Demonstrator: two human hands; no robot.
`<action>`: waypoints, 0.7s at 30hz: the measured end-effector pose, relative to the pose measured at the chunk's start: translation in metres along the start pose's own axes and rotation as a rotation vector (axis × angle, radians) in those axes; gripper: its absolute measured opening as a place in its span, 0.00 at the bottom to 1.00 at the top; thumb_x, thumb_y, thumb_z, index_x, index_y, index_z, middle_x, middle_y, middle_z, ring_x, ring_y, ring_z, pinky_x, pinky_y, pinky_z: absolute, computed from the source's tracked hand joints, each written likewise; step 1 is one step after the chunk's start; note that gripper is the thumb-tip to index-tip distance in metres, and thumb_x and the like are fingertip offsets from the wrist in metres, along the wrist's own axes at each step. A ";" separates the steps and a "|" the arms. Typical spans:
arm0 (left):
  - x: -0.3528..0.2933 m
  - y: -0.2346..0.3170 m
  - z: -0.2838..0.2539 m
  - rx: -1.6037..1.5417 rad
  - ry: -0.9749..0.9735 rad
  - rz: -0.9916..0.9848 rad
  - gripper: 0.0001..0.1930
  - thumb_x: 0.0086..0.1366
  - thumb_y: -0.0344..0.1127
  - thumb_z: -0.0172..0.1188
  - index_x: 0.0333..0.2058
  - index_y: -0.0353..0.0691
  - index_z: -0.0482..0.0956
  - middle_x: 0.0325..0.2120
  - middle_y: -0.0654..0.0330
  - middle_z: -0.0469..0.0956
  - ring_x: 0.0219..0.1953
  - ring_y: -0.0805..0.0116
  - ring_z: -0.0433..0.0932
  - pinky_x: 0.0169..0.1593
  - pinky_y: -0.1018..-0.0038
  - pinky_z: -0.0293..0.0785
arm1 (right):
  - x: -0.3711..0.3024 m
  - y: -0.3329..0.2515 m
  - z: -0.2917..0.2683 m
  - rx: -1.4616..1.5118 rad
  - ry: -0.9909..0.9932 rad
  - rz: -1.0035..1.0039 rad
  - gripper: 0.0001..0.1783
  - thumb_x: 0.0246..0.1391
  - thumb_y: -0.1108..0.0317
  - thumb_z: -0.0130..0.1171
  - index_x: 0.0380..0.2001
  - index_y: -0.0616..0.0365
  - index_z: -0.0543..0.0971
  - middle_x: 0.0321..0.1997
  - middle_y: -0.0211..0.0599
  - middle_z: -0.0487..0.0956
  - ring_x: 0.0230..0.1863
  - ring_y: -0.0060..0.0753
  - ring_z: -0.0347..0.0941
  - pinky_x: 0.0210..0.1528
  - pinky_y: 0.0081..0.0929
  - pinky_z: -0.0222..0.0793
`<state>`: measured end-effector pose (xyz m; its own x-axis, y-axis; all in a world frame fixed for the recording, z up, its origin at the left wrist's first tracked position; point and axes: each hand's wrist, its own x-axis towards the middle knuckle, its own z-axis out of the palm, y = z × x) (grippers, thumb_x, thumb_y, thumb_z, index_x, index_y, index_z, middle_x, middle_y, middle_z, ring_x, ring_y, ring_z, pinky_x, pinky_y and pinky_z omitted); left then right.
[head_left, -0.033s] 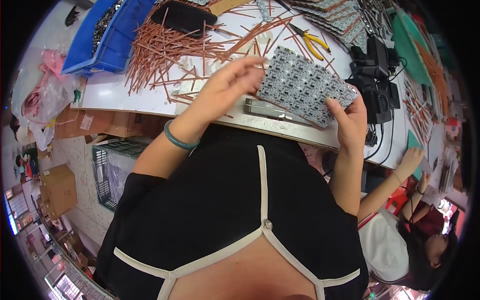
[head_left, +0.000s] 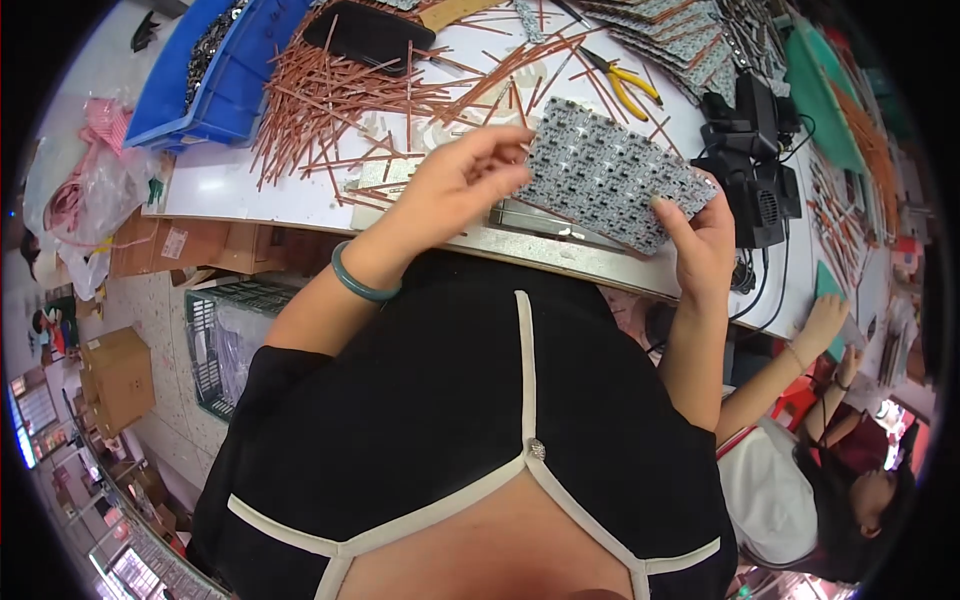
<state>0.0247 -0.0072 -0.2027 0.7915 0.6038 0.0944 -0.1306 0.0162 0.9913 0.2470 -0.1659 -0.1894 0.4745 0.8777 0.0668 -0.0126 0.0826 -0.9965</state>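
My right hand (head_left: pixel 703 245) is closed on the right end of a grey circuit board panel (head_left: pixel 605 175) covered with rows of small dark parts. Its thumb lies on the panel's face, and the fingers pass behind. The panel is tilted above the table's front edge. At its left end is my left hand (head_left: pixel 455 190), half curled, thumb and forefinger apart, tips close to the panel's edge. Whether they touch it I cannot tell. Partly hidden beneath the panel is a metal rail-like fixture (head_left: pixel 540 245) along the table edge.
Thin reddish-brown strips (head_left: pixel 335 95) lie heaped at the back left, beside a blue bin (head_left: pixel 225 100) of small metal parts. Yellow-handled pliers (head_left: pixel 628 88) and stacked panels (head_left: pixel 665 40) lie behind. Black equipment (head_left: pixel 750 160) with cables stands right. A co-worker's hand (head_left: pixel 825 318) is farther right.
My left hand has shifted slightly down along the panel's left end, and its thumb has moved closer to the edge. My right hand and the panel have hardly moved.
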 end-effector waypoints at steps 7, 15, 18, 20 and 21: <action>-0.015 -0.006 0.001 0.235 0.005 0.076 0.09 0.60 0.29 0.59 0.38 0.30 0.73 0.29 0.61 0.74 0.32 0.78 0.72 0.37 0.80 0.71 | 0.002 0.000 -0.008 -0.191 -0.054 -0.082 0.20 0.46 0.78 0.63 0.44 0.64 0.71 0.37 0.31 0.76 0.38 0.20 0.71 0.43 0.19 0.66; -0.018 0.000 0.000 0.430 -0.019 0.245 0.09 0.60 0.31 0.59 0.32 0.30 0.72 0.24 0.57 0.71 0.26 0.74 0.69 0.31 0.78 0.67 | 0.003 -0.008 -0.013 -0.431 -0.359 -0.270 0.13 0.42 0.78 0.65 0.34 0.65 0.76 0.30 0.29 0.77 0.32 0.17 0.70 0.38 0.17 0.66; -0.011 -0.006 0.002 0.520 -0.005 0.207 0.12 0.60 0.35 0.60 0.27 0.31 0.71 0.19 0.57 0.67 0.22 0.73 0.66 0.27 0.76 0.64 | 0.002 -0.006 -0.002 -0.390 -0.246 -0.124 0.13 0.46 0.77 0.63 0.37 0.64 0.76 0.32 0.30 0.78 0.32 0.18 0.71 0.39 0.18 0.66; -0.007 -0.009 0.002 0.530 0.048 0.074 0.16 0.60 0.40 0.60 0.23 0.32 0.69 0.14 0.60 0.65 0.19 0.75 0.63 0.25 0.76 0.62 | 0.004 0.003 0.000 -0.282 -0.135 0.031 0.13 0.49 0.74 0.61 0.39 0.64 0.76 0.35 0.31 0.79 0.34 0.19 0.72 0.40 0.19 0.67; -0.004 -0.008 0.002 0.528 0.047 0.074 0.16 0.60 0.40 0.60 0.23 0.32 0.69 0.14 0.60 0.65 0.19 0.75 0.63 0.25 0.76 0.62 | 0.006 0.007 0.001 -0.284 -0.134 0.031 0.13 0.49 0.74 0.61 0.39 0.64 0.76 0.35 0.31 0.79 0.34 0.19 0.72 0.40 0.19 0.67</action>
<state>0.0240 -0.0108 -0.2106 0.7627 0.6230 0.1738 0.1427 -0.4242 0.8942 0.2491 -0.1597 -0.1957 0.3576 0.9336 0.0232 0.2297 -0.0638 -0.9712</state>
